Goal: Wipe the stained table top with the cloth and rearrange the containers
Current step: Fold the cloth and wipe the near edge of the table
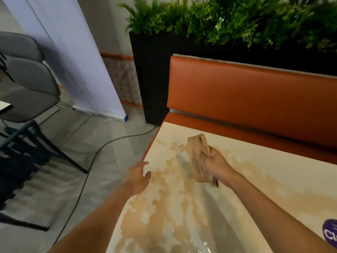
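While your right hand (217, 164) is gripping the bunched tan cloth (199, 157) with its fingers curled round the middle, the cloth is standing lifted over the far left part of the table top (273, 172), its ends sticking out above and below your fist. Brown stains (164, 207) are spreading across the wet surface beneath. Your left hand (137, 177) is hovering at the table's left edge, fingers relaxed and holding nothing, well apart from the cloth.

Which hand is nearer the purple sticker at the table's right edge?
Right. The right hand, gripping the cloth, is mid-table, up and left of the purple sticker. The left hand is farther away, open at the table's left edge.
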{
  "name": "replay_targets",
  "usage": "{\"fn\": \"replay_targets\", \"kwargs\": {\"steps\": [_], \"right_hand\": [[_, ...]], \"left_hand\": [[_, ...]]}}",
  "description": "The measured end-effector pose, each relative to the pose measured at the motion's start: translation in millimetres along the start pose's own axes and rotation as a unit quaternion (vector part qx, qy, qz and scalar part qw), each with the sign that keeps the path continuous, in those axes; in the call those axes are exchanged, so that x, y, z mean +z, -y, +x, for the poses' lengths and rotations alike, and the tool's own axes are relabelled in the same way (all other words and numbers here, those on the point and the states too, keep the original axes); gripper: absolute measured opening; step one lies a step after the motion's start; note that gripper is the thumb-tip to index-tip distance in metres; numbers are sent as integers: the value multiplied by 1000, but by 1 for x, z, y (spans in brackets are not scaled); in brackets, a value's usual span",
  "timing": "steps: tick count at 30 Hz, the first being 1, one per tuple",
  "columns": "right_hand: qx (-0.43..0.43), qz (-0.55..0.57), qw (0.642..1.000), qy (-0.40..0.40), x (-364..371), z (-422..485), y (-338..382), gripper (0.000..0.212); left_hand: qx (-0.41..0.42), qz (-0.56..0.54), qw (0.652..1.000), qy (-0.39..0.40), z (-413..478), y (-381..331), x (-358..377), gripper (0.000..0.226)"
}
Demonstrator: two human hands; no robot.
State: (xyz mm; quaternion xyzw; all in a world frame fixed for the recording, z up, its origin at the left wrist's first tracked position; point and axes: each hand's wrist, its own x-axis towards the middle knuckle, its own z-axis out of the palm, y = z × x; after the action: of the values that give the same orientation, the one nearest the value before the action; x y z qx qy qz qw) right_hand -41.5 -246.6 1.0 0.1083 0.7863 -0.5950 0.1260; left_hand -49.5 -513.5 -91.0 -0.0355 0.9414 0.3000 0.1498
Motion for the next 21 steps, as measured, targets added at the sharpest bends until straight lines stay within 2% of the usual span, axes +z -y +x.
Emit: {"fn": "replay_targets", "kwargs": {"steps": [3,7,11,13,16,19,21], "right_hand": [[-36,-46,998,-20,7,24,14,21],[-57,-121,991,-21,6,44,18,16],[-59,-198,978,-42,21,89,25,14],[-58,-254,964,-60,28,119,32,24],[-69,-362,926,-76,44,164,37,13],[-100,-471,873,-72,67,200,36,51],[-102,-521,844,-73,90,218,29,64]], "left_hand": [[25,25,999,28,30,6,-3,49],[64,111,990,56,41,12,1,54],[145,189,969,60,69,43,3,63],[187,206,959,58,77,54,3,76],[210,188,957,61,81,65,6,86],[221,154,961,63,84,69,11,87],[233,145,960,63,85,75,14,84]]}}
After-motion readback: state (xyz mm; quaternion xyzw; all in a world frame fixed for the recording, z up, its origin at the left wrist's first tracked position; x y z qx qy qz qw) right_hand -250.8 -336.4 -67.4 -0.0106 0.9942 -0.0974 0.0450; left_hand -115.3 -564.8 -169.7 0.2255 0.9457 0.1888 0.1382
